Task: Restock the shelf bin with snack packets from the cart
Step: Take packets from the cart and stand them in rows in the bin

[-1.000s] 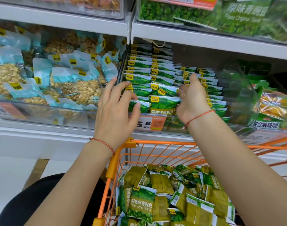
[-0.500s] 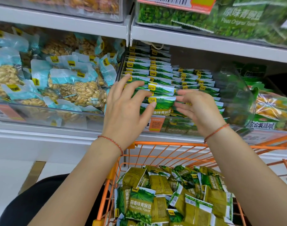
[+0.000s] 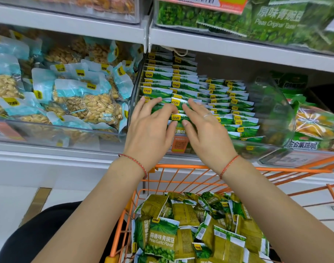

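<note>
1. Right now both hands are lying flat on the front rows of green packets (image 3: 158, 92) in the shelf bin (image 3: 276, 114), near its front left corner; the left hand (image 3: 151, 128) and the right hand (image 3: 206, 130) are sitting side by side, thumbs almost meeting.
2. Fingers on both are lying straight and slightly spread, pressing on the packet tops rather than pinching anything; neither hand is carrying a packet.
3. The loose packets in the cart (image 3: 162, 238) are waiting directly below the wrists, inside the orange cart (image 3: 181, 166), whose rim is standing just under the bin's front edge. So the next pick is likely calling for a pull back and downward; both hands are looking about equally near.
4. Shelved packets are standing upright in neat files running front to back; those in the cart are lying jumbled at all angles, green and olive, with "Peas Garlic Flavor" showing on one.
</note>
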A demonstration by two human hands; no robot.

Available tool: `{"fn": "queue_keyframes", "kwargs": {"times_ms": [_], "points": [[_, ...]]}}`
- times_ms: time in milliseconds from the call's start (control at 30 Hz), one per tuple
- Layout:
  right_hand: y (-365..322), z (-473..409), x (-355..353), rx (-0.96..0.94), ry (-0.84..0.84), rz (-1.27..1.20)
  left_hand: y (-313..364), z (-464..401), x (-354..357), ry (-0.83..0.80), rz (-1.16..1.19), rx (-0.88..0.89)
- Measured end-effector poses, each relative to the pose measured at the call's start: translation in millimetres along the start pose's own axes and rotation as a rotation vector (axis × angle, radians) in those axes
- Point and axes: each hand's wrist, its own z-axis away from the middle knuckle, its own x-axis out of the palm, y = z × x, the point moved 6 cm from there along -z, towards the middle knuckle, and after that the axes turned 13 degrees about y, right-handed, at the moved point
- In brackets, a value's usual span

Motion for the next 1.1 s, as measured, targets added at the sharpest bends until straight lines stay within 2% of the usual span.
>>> {"fn": "queue_keyframes", "kwargs": {"times_ms": [167,333,400,467,500,567,633,667,800,933,1000,1100], "points": [[-2.1,-15.0,-19.9,-0.037,0.071,0.034,-3.8,1.4,-0.6,-0.014,0.070,-0.041],[-8.8,-7.9,1.9,-0.178,-0.116,0.319,-3.4,-1.8,-12.8,0.083,0.117,-0.068],[-5.8,-6.9,3.7,-0.167,-0.121,0.273,-5.6,-2.4,-17.4,0.137,0.104,-0.090],[-2.3,-8.6,-4.3,-0.021,-0.074,0.010,-8.7,-1.4,-19.6,0.161,0.085,-0.122],[3.5,-10.5,-9.9,0.130,-0.015,-0.169,-10.0,-0.6,-19.9,0.164,0.072,-0.139],[23.5,-14.3,-14.5,0.548,0.082,-0.525,-12.9,1.4,-19.2,0.152,0.046,-0.181],[38.4,-17.1,-1.4,0.916,0.073,-0.852,-16.7,2.9,-16.8,0.128,0.029,-0.224],[38.5,-20.2,4.1,1.010,0.048,-0.958,-18.3,3.4,-14.9,0.110,0.029,-0.244],[20.0,-35.1,19.9,1.050,-0.031,-0.989,-19.9,4.0,-8.2,0.060,-0.001,-0.246],[26.7,-29.8,12.4,1.114,0.116,-1.039,-19.4,2.5,-12.6,0.074,0.037,-0.250],[35.2,-19.9,-9.3,1.060,0.210,-1.005,-15.2,4.6,-21.1,0.077,0.032,-0.211],[35.9,0.1,-50.6,0.891,0.240,-0.924,11.6,10.4,-37.9,0.024,0.075,-0.072]]}}
